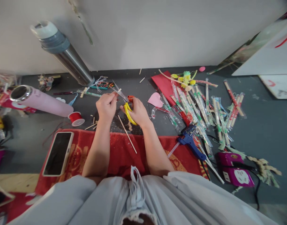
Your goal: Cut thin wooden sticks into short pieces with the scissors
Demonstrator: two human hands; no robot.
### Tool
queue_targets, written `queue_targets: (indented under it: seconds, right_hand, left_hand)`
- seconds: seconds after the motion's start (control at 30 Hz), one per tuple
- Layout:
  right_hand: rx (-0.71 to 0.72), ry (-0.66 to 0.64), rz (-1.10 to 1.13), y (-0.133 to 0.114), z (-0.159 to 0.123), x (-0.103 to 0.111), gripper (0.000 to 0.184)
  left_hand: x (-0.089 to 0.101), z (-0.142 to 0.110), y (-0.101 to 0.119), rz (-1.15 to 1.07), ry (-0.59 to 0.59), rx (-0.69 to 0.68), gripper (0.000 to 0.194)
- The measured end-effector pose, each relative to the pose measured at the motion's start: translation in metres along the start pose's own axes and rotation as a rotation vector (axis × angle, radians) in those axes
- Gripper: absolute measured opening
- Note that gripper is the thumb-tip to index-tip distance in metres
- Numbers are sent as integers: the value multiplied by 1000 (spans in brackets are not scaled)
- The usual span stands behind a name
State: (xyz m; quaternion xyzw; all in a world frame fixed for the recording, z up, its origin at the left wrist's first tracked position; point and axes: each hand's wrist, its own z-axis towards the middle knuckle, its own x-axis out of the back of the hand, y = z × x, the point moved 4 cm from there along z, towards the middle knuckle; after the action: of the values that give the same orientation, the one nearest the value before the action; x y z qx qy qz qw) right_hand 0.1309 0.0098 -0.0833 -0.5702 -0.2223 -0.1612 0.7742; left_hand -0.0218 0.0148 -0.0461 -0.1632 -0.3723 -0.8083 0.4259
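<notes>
My right hand (139, 113) grips a pair of scissors (128, 114) with yellow and orange handles, its blades pointing up and to the left. Close to the blades, my left hand (107, 105) is closed in a pinch on a thin pale stick, mostly hidden by the fingers. A short pale end (119, 90) shows against the blades. Between my forearms a longer wooden stick (127, 134) lies partly on the red towel (127, 156) and partly on the grey table. Short cut bits of stick (93, 123) and crumbs are scattered near my left wrist.
A steel thermos (73, 61), pink bottle (47, 101), red ribbon spool (76, 119) and phone (58, 153) are on the left. Wrapped stick bundles (192, 106), a pink paper heart (155, 100), a blue glue gun (191, 144) and a purple power socket (236, 170) lie on the right.
</notes>
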Motion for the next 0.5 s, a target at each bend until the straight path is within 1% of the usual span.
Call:
queue_targets:
  seconds: [0.13,0.3,0.5]
  right_hand:
    - [-4,8,8,1,0,2,58]
    - [-12,6,19,1,1,3,55]
    - [-2,5,8,1,0,4,55]
  left_hand:
    - [0,0,1,-5,-13,-6,25]
    - [1,1,0,7,-16,-12,26]
    - [-1,1,-5,7,-74,-14,27]
